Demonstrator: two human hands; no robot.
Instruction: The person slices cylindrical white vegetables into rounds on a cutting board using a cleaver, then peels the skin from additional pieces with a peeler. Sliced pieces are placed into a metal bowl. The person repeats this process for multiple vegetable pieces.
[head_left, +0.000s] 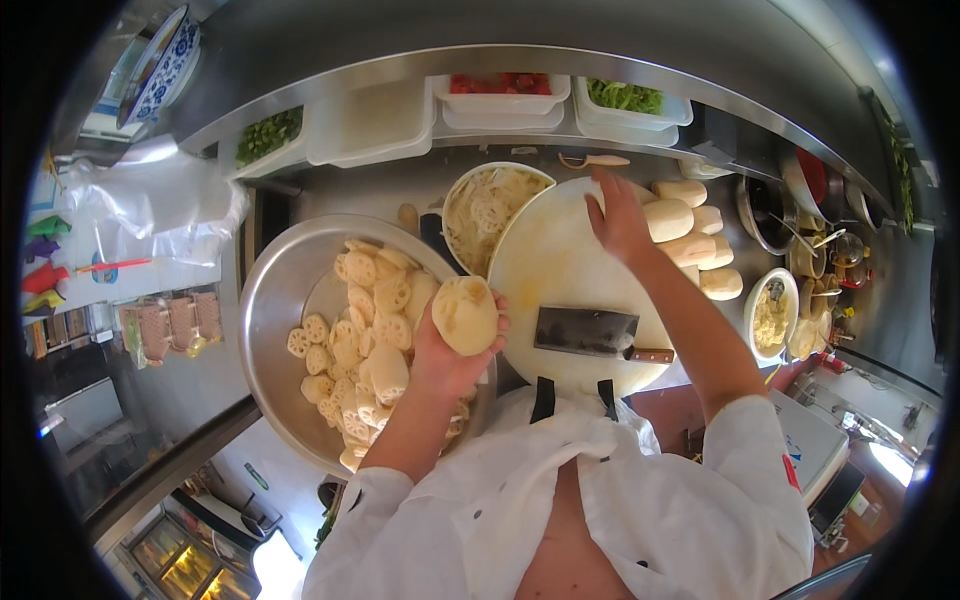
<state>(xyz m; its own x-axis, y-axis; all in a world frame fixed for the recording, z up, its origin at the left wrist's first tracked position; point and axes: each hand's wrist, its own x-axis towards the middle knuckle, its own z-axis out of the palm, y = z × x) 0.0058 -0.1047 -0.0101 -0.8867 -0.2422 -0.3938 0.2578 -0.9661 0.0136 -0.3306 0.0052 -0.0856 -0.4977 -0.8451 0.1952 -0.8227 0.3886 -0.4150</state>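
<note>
My left hand (448, 352) is wrapped around a pale peeled lotus root piece (466, 319), with brownish hollows near its top. It is above the right rim of a wide metal basin (279, 322) of cut lotus root pieces (351, 352), many with their holes showing. Fingers apart, my right hand (621, 219) is over the far right part of a round white cutting board (540, 255). Its fingertips come close to a peeler (600, 160) with a pale handle; whether they touch is unclear. A cleaver (586, 331) with a wooden handle lies flat on the board's near side.
Whole peeled lotus roots (667, 219) are piled right of the board. A container of peelings (491, 210) stands between basin and board. Tubs of red (501, 84) and green food (624, 96) sit under the metal shelf (525, 51). A bowl of yellowish food (771, 315) is farther right.
</note>
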